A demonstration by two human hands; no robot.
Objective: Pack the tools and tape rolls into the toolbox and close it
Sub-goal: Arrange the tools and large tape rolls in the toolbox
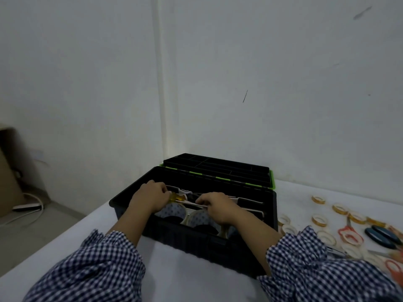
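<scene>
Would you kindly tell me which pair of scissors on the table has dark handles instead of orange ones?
The dark-handled scissors near the picture's right edge. Their handles are blue-black; the left orange scissors and near orange scissors have orange handles.

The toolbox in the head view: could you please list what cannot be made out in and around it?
- Yellow-handled screwdriver: its shaft is hidden under the right hand; the left hand covers its handle end.
- Toolbox floor: hidden by both hands and the large tape rolls.
- Nearest orange scissors: cut off by the head view's right edge.
</scene>
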